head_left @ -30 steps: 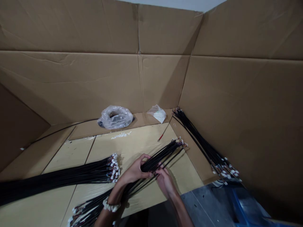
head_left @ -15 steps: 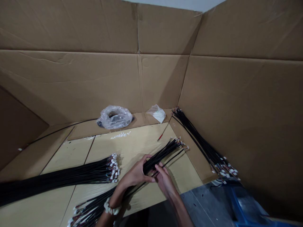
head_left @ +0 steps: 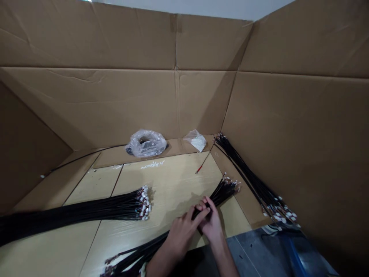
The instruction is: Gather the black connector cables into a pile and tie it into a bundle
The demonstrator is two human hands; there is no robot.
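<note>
Single camera, worn on the person's head, facing forward and angled down across the counter (head_left: 173,181). Near the lens: left hand (head_left: 182,235) and right hand (head_left: 212,225), reaching in from the bottom edge, low, near the middle. Farther off, cardboard back wall (head_left: 129,104) spans the upper half; right wall (head_left: 302,130) runs obliquely toward the viewer. Floor (head_left: 245,254) visible lower right.

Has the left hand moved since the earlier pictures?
Yes: judged against the white writing on the tabletop, the left hand has shifted rightward and farther from it.
</note>
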